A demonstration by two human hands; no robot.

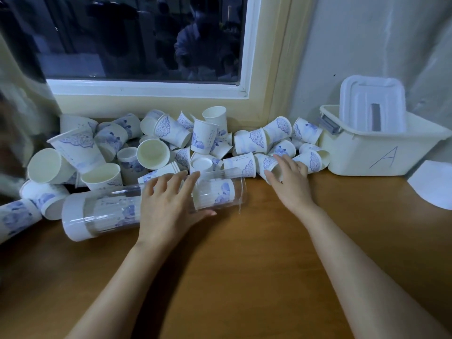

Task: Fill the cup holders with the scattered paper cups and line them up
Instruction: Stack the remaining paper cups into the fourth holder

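Wood-grain table (244,265) fills the lower half of the frame, and two bare forearms reach up across it from the bottom edge. One clear plastic cup holder (97,211) lies on its side at centre left, its single white cap (73,218) pointing to the lower left and its open mouth to the right. Inside it sits one nested stack of cups (220,192) printed in blue; how many are in the stack cannot be counted through the plastic. The left hand (168,201) grips the tube round its middle, four fingers laid over the top and the thumb on the near side. Behind the holder, along the foot of the wall, runs one long heap of paper cups (151,152), roughly three dozen, most tipped on their sides and a few upright or upturned; they overlap too much for an exact count. The right hand (291,182) is at the right part of that heap, fingers and thumb curled round one tipped cup (269,163) whose mouth faces the near edge. At centre right, touching the end of the heap, stands one white bin (367,152) marked with the letter A, with one grey latch (330,123) showing and one white lid (371,104) propped upright inside it. One white sheet (433,182) lies at the right edge. One dark window (146,45) spans the upper left.
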